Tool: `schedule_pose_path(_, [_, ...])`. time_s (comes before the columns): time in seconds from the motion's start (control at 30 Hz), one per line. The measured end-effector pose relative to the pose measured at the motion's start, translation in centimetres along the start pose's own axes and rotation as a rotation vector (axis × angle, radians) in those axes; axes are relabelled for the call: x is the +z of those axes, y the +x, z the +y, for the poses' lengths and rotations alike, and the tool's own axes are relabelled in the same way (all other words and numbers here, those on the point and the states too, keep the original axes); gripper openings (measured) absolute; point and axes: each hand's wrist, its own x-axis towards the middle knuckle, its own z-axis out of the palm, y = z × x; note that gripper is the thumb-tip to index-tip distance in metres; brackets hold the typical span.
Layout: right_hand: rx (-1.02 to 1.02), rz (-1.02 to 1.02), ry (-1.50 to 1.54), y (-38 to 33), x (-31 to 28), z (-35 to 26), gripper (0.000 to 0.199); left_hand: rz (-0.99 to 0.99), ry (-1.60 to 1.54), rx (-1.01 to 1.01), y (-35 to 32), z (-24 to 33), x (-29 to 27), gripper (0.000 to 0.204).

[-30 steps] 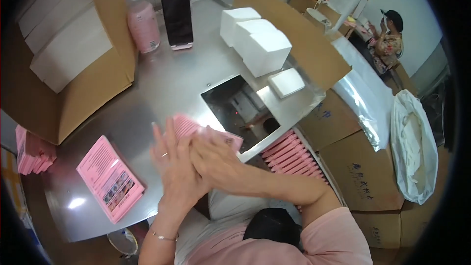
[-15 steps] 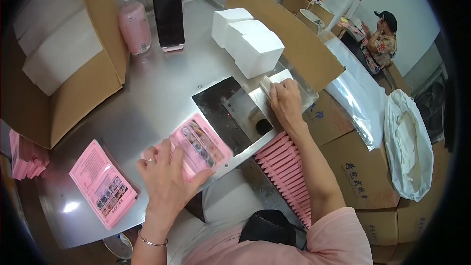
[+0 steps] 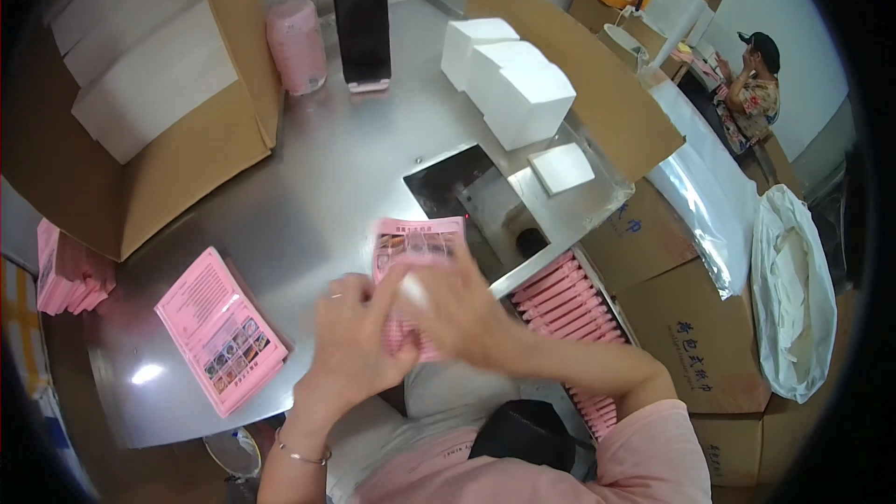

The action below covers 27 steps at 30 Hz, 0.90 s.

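Note:
My left hand (image 3: 355,341) grips a pink printed paper sleeve (image 3: 420,235) at the table's near edge. My right hand (image 3: 457,313), smeared by motion, is over the sleeve's lower half. Between the two hands shows a small white piece, seemingly a folded tissue (image 3: 413,291), pinched in my right fingers. Part of the sleeve is hidden under my hands. A stack of pink printed sleeves (image 3: 222,331) lies to the left. Right of the dark table opening (image 3: 457,177) rests a small white tissue stack (image 3: 562,169), with taller white tissue stacks (image 3: 523,93) behind it.
An open cardboard box (image 3: 201,196) with white stacks stands at left, beside a pink bottle (image 3: 297,42) and an upright phone (image 3: 363,37). A cardboard panel (image 3: 579,65) edges the right side. Rows of pink packets (image 3: 569,303) sit below the table edge. Another person (image 3: 751,98) sits far right.
My right hand has moved from the small tissue stack leftward to my left hand, bringing a white piece along. The pink sleeve has turned more upright. The view has shifted slightly.

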Motion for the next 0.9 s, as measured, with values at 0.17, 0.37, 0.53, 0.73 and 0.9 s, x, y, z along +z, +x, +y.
schedule_pose_path(0.17, [0.342, -0.021, -0.065, 4.1, 4.5, 5.3, 0.033, -0.019, 0.026, -0.187, 1.0, 1.9, -0.2, 0.071])
schedule_pose_path(0.37, [0.669, -0.637, -0.107, 1.6, -0.2, 10.1, 0.014, -0.08, -0.043, -0.174, -3.6, 1.7, -3.3, 0.065])
schedule_pose_path(0.53, [0.587, 0.091, -0.046, -0.3, -4.7, 9.9, 0.027, 0.149, 0.549, -0.503, -7.1, -0.9, -5.3, 0.075])
schedule_pose_path(0.73, [0.71, 0.054, -0.446, -2.6, -2.6, 10.6, 0.024, 0.038, 0.647, -0.63, -7.0, -6.4, -4.7, 0.079])
schedule_pose_path(0.9, [0.924, 0.425, -0.102, -4.9, -5.2, 14.4, 0.012, 0.052, 0.291, -0.742, -7.3, -6.3, -9.1, 0.077])
